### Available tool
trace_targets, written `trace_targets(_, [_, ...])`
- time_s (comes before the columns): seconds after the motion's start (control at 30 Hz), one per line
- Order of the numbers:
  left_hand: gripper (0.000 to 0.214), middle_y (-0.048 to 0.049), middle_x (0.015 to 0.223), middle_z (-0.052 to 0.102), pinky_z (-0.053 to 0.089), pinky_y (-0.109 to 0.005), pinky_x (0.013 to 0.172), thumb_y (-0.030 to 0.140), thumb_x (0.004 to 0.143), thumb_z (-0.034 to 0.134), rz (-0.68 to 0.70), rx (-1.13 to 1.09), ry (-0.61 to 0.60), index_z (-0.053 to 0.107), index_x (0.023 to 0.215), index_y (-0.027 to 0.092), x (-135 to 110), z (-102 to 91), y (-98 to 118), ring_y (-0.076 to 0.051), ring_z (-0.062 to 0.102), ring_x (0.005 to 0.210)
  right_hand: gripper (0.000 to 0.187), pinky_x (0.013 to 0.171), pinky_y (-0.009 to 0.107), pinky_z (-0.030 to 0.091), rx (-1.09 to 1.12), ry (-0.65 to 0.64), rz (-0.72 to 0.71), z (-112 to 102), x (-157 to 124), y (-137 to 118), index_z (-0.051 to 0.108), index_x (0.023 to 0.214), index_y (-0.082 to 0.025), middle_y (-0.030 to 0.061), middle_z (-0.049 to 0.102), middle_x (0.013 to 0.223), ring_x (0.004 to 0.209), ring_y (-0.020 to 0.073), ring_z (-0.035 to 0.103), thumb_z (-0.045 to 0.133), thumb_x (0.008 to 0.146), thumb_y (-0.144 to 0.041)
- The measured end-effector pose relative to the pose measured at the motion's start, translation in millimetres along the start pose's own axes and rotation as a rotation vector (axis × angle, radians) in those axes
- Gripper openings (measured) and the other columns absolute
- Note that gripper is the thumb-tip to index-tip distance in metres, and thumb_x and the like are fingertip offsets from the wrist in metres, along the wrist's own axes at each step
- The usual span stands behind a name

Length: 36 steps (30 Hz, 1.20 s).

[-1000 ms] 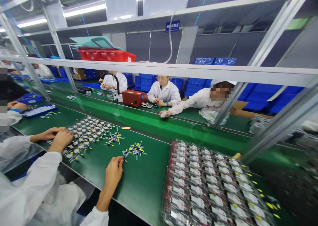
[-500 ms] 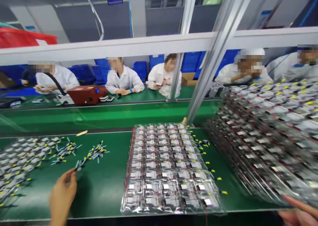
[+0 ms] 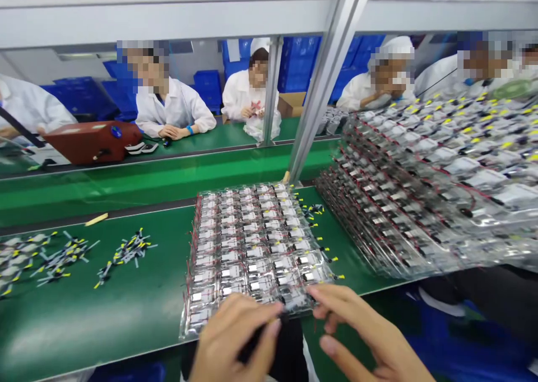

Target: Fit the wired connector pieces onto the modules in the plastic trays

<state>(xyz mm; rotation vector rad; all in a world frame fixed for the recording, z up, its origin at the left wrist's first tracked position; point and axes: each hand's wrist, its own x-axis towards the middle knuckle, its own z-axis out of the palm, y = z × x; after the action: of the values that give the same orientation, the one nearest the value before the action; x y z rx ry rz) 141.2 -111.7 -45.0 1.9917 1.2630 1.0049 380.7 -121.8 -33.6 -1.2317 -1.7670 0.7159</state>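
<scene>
A clear plastic tray (image 3: 182,330) lies on the green worktop, its rows of cells filled with white rectangular parts with red and black wires. Over its near edge, my left hand (image 3: 237,337) pinches a small black part (image 3: 284,317) between thumb and index finger; the fingers hide most of it. My right hand (image 3: 357,331) is at the tray's near right corner, fingers apart and thumb spread, with nothing visible in it. Whether its index fingertip touches the tray I cannot tell. Yellow-tipped leads stick out along the tray's right side.
Loose small parts with yellow and grey ends lie in a pile (image 3: 131,248) to the left, beside another pile (image 3: 67,257). A tall stack of filled trays (image 3: 378,214) stands right. Behind a metal post (image 3: 321,85), several co-workers in white sit along a green bench (image 3: 227,133).
My left hand has moved from the loose parts at the left to the tray's near edge. My right hand has come in from the far right. The view has turned down and right.
</scene>
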Motion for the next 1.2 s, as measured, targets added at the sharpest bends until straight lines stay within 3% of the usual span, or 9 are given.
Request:
trace_targets(0.07, [0.021,-0.0049,0.079,0.072,0.054,-0.033,0.063,0.026,0.094,0.056,0.105,-0.08,-0.114,0.07,0.108,0.033,16.4,27.8,15.1,-0.02,0.066,0.071,0.032,0.076,0.018,0.058,-0.021,0.037,0.017,-2.5,-7.0,4.9,0.069,0.115,-0.033,0.004,0.07,0.112,0.083,0.0166,0.071,0.069,0.086,-0.022])
trace_targets(0.17, [0.017,-0.0047,0.079,0.071,0.052,-0.031,0.063,0.023,0.094,0.056,0.18,-0.074,-0.21,0.068,0.104,0.029,29.3,46.8,21.3,-0.019,0.065,0.072,0.017,0.072,0.016,0.058,-0.012,0.105,0.103,-11.1,-22.3,17.5,0.068,0.102,-0.029,0.004,0.071,0.105,0.084,0.0173,0.071,0.071,0.085,-0.026])
trace_targets(0.33, [0.013,-0.0025,0.083,0.072,0.051,-0.03,0.067,0.02,0.095,0.053,0.277,0.028,-0.33,0.064,0.101,0.024,42.1,46.7,29.8,-0.018,0.063,0.076,0.005,0.072,0.019,0.058,0.092,0.068,0.211,-14.1,-29.1,23.3,0.063,0.092,-0.026,0.0015,0.07,0.087,0.08,0.017,0.07,0.065,0.09,-0.03])
trace_targets(0.53, [0.018,-0.0022,0.094,0.068,0.05,-0.032,0.077,0.027,0.096,0.055,0.329,0.243,-0.541,0.061,0.113,0.022,83.2,38.3,49.8,-0.019,0.061,0.087,0.011,0.077,0.017,0.057,0.11,0.13,0.204,-22.1,-20.4,32.1,0.07,0.102,-0.027,0.0023,0.069,0.097,0.087,0.0161,0.069,0.063,0.093,-0.03])
trace_targets(0.6, [0.02,-0.0043,0.098,0.067,0.05,-0.034,0.079,0.028,0.097,0.053,0.349,0.374,-0.593,0.06,0.114,0.02,97.2,45.2,46.1,-0.022,0.061,0.092,0.014,0.079,0.015,0.056,0.103,0.224,0.229,-28.2,-22.1,40.1,0.072,0.103,-0.028,0.003,0.069,0.101,0.091,0.0156,0.069,0.065,0.091,-0.031])
trace_targets(0.7, [0.014,-0.0057,0.096,0.065,0.051,-0.036,0.079,0.026,0.097,0.051,0.465,0.566,-0.725,0.063,0.1,0.019,109.2,65.0,31.0,-0.024,0.062,0.092,0.014,0.072,0.01,0.055,0.092,0.349,0.269,-35.5,-27.8,50.1,0.075,0.097,-0.027,0.0028,0.069,0.097,0.084,0.0138,0.069,0.07,0.087,-0.035])
trace_targets(0.8, [0.01,-0.0064,0.1,0.063,0.052,-0.035,0.075,0.025,0.094,0.056,0.574,0.63,-0.824,0.064,0.096,0.019,112.2,82.7,17.7,-0.024,0.063,0.09,0.013,0.071,0.011,0.056,0.12,0.407,0.316,-37.8,-33.9,54.8,0.075,0.089,-0.026,0.0025,0.069,0.091,0.08,0.0142,0.069,0.074,0.082,-0.036])
trace_targets(1.0, [0.011,-0.0065,0.1,0.063,0.052,-0.032,0.072,0.015,0.093,0.055,0.602,0.669,-0.914,0.062,0.1,0.017,118.3,85.6,17.8,-0.022,0.064,0.086,0.034,0.072,0.014,0.057,0.06,0.378,0.399,-35.6,-37.9,63.5,0.071,0.116,-0.026,0.0049,0.067,0.103,0.079,0.0128,0.069,0.061,0.09,-0.046])
trace_targets(1.2, [0.012,-0.007,0.096,0.064,0.05,-0.029,0.068,0.014,0.092,0.055,0.647,0.691,-0.967,0.064,0.099,0.016,123.7,85.2,18.1,-0.023,0.064,0.087,0.03,0.08,0.011,0.052,0.004,0.339,0.434,-35.0,-39.9,79.1,0.07,0.103,-0.026,0.004,0.068,0.101,0.092,0.0137,0.067,0.058,0.091,-0.051])
